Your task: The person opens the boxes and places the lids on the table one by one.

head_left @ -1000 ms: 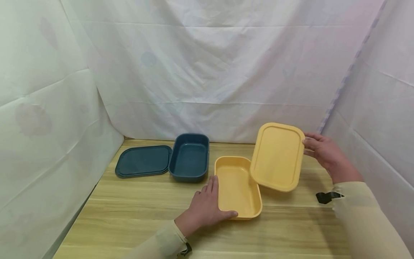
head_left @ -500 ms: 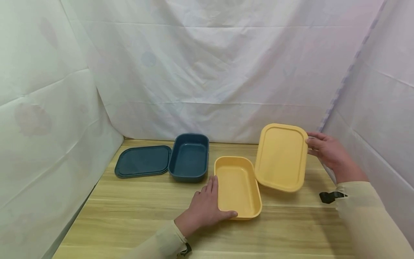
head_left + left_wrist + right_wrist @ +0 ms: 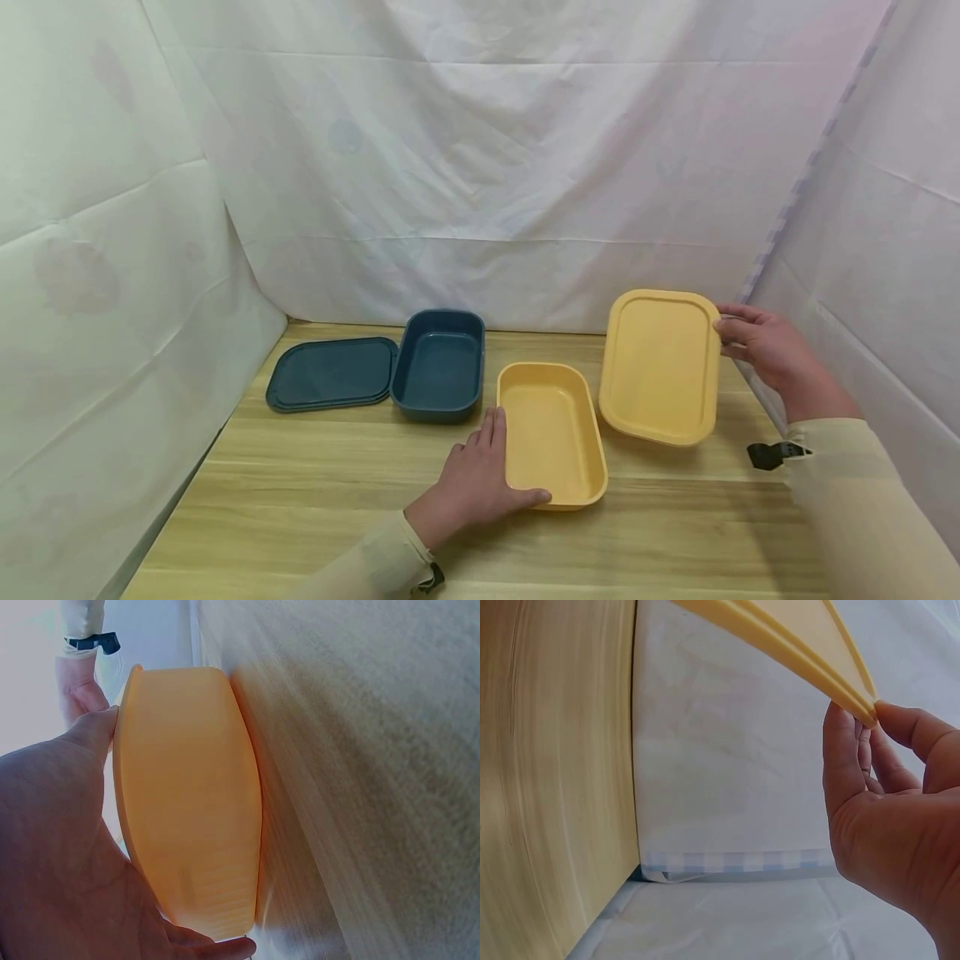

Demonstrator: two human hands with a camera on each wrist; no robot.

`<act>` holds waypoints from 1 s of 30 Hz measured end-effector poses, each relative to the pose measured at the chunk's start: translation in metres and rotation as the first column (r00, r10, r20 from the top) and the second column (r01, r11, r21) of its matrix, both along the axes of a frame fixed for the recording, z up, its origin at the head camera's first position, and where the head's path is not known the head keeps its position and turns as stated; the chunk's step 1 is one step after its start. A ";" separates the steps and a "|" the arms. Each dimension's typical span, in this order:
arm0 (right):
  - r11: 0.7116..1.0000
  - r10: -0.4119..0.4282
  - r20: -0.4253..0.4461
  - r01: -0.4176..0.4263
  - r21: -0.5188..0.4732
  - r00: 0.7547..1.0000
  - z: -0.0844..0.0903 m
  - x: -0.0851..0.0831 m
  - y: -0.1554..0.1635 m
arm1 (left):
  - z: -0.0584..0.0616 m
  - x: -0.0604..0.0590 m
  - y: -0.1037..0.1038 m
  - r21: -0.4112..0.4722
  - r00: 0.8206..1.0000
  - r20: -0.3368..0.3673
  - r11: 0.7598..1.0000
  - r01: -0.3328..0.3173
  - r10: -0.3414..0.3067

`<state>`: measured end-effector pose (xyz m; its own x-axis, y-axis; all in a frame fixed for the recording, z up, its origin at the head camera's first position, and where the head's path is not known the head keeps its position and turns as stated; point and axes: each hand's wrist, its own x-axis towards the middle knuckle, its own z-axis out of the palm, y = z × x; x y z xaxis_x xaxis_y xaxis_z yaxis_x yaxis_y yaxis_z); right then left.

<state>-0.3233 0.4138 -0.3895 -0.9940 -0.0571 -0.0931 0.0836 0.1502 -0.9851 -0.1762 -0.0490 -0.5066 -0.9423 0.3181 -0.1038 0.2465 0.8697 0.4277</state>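
A yellow food container [image 3: 551,437] stands lidless on the table, its inside bare. My left hand [image 3: 472,483] spreads around its near left corner, the thumb along the near rim and the straight fingers against the left side. In the left wrist view the container wall [image 3: 187,795] fills the middle beside that hand. To the right, my right hand [image 3: 768,358] pinches the edge of the yellow lid [image 3: 660,367], which is tilted up above the table. The right wrist view shows the thumb and fingertips on the lid's corner [image 3: 855,705].
A dark blue container [image 3: 440,371], without its lid on, stands at the back, left of the yellow one. Touching it or nearly so, a dark blue lid [image 3: 333,373] lies on the wooden table [image 3: 315,500]. White cloth [image 3: 487,167] hangs behind and at both sides.
My right hand has carried the yellow lid to the right, from overlapping the yellow container's rim to just beside it. The left hand and the containers have stayed put.
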 end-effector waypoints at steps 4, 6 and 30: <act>0.993 -0.011 0.002 0.010 0.114 1.000 0.002 0.001 0.001 | -0.002 -0.002 0.001 -0.005 1.000 0.001 1.000 0.002 -0.002; 0.982 -0.016 -0.004 0.017 0.187 1.000 0.001 0.001 0.001 | -0.002 -0.002 0.001 -0.009 1.000 0.002 1.000 0.002 -0.002; 0.917 -0.037 -0.049 0.053 0.394 0.998 0.008 -0.001 -0.003 | 0.001 -0.001 0.000 0.002 1.000 0.007 1.000 -0.008 0.008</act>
